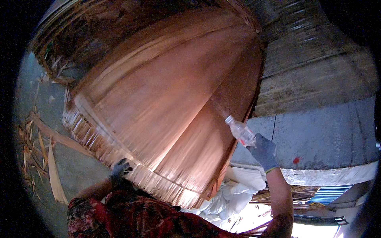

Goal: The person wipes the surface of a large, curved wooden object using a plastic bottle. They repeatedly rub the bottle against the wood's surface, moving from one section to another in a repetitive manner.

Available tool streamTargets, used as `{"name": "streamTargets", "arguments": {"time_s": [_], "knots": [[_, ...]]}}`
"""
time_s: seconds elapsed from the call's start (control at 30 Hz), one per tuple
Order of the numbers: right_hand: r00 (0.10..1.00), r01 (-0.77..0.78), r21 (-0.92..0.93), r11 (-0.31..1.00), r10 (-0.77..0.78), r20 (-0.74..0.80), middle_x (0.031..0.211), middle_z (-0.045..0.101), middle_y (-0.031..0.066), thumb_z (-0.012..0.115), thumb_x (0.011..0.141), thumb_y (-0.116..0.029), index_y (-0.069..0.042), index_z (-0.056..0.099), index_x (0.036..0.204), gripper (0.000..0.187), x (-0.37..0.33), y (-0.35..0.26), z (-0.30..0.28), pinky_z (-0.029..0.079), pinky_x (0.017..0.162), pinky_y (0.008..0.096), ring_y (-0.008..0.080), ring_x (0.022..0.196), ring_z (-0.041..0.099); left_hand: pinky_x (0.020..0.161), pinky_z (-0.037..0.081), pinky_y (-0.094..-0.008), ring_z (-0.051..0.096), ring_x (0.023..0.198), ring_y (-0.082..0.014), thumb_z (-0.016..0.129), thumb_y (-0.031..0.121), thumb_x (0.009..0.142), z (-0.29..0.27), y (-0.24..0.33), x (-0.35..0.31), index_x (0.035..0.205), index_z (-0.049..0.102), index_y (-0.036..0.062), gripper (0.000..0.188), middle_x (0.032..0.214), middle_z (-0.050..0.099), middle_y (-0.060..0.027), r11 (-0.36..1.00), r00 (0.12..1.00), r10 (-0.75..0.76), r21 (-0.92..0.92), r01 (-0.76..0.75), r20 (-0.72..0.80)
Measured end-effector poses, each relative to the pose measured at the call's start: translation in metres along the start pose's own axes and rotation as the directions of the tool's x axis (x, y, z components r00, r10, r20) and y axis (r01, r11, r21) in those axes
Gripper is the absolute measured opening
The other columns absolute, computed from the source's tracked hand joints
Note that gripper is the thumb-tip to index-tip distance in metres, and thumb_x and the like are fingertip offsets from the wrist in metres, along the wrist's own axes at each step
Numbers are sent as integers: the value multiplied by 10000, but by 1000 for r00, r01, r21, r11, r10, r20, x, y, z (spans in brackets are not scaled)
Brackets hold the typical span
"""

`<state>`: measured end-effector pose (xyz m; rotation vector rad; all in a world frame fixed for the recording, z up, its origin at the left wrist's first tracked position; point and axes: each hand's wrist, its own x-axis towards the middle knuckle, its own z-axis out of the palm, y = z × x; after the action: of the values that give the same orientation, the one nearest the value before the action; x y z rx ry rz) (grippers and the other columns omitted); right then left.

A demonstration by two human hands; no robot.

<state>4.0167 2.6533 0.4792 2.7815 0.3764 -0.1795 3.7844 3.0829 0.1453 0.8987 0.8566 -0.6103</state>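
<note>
A tall stack of thin reddish-brown wood veneer sheets (158, 95) fills the middle, its ragged edge toward me. My right hand (264, 150), in a grey glove, grips a clear plastic bottle (242, 131) by its base. The bottle's white cap points left over the top sheet, and a faint spray shows near it. At the stack's near left edge is my left hand (120, 169), gloved too, with its fingers apart and nothing in them. Whether it touches the edge, I cannot tell.
Torn veneer strips (55, 170) litter the floor on the left. Along the right runs a grey concrete wall or ledge (317, 131) with a small red mark. White plastic bags (228, 198) lie beyond the stack's near right corner. More dark veneer (95, 35) is piled at the far left.
</note>
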Motion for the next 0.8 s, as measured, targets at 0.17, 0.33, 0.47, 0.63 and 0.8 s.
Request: {"name": "streamTargets", "arguments": {"time_s": [0.17,0.33,0.47,0.63,0.8], "knots": [[921,-319,-37,947,301,-246,762,615,168,611,689,-431,-67,605,838,393,51,94,-44,477,594,438,344,682,608,626,465,-349,585,779,-229,589,210,806,-87,-55,43,1329,257,19,649,952,559,-133,978,983,169,115,-176,74],[919,-344,-255,904,268,-289,748,607,161,623,671,-350,-57,609,829,333,-5,222,-36,477,588,421,313,658,600,630,500,-391,589,752,-246,581,147,809,-56,-48,42,1308,272,-4,606,950,544,-132,991,986,120,-66,-113,114],[955,-295,-178,939,291,-52,737,605,146,617,687,-295,-61,586,826,274,-124,174,89,480,571,403,295,619,591,610,511,-379,596,724,-262,565,105,814,-43,-43,35,1271,311,-23,538,928,545,-130,997,996,77,27,-78,40],[893,-319,243,916,205,400,723,601,131,602,733,-292,-59,583,811,247,-240,-25,156,481,580,369,268,623,590,607,495,-335,594,708,-218,551,126,816,-90,-64,62,1163,447,-43,400,862,595,-109,932,986,139,325,-160,88],[931,-365,369,855,334,147,709,597,115,588,779,-289,-56,581,797,234,-195,31,164,482,589,335,241,627,589,613,450,-304,555,737,-130,531,137,839,4,-32,31,1213,425,17,407,876,573,-40,892,980,-183,432,131,81]]}}
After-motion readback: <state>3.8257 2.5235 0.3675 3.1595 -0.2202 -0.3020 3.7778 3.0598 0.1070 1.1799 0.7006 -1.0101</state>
